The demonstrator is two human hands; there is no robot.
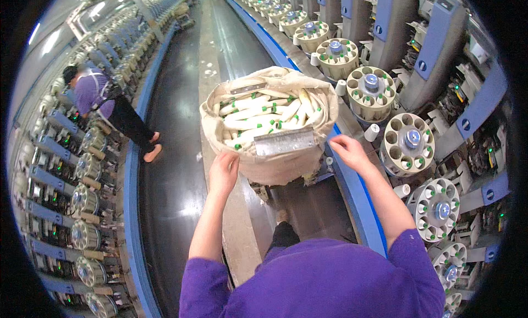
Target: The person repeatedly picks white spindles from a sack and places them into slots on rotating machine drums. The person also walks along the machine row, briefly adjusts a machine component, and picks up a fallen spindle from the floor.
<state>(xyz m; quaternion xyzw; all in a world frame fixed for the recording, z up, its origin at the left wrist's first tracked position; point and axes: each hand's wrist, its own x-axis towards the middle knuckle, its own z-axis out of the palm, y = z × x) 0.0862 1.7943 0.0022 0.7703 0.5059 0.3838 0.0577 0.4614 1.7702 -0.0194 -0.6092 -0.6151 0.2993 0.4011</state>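
Observation:
In front of me stands a large beige cloth bag [247, 166] with a metal plate [284, 142] along its near rim. White yarn bobbins with green tips [256, 111] fill it in a loose heap. My left hand [224, 172] is at the bag's near left corner, its fingers curled together; whatever they may pinch is hidden. Beside the bag's near right corner, my right hand [349, 153] hovers over the blue rail with bent fingers pressed together. Nothing shows between them.
Winding machines with round bobbin magazines [407, 143] line the right side behind a blue rail [352, 186]. White cones [372, 132] stand along it. At left, another person [104, 98] leans toward a second machine row. The dark shiny aisle floor [179, 153] runs between.

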